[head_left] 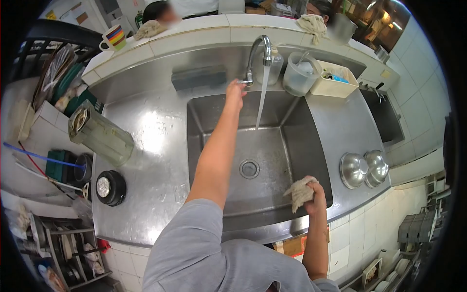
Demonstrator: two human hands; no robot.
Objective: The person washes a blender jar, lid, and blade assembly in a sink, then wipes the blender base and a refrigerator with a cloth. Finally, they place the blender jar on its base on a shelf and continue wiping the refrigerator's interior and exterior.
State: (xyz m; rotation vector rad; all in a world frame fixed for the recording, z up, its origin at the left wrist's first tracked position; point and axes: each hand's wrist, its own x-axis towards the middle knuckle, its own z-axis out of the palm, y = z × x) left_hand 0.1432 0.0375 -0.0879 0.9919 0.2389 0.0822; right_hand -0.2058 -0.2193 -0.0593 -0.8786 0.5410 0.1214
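Observation:
Water runs from the curved metal faucet (266, 51) into the steel sink (262, 146). My left hand (235, 94) reaches across the sink to the faucet's lever, its fingers closed on the handle at the base of the spout. Over the sink's near right corner, my right hand (316, 195) grips a crumpled beige cloth (300, 193), which hangs from the fingers. The round drain (249, 169) shows at the bottom of the sink between my arms.
A blender jar (104, 134) and a black round base (111, 188) stand left. Behind the sink are a grey block (199, 78), a clear tub (297, 75) and a cream bin (334, 80). Metal bowls (353, 170) sit right. Two people are beyond the ledge.

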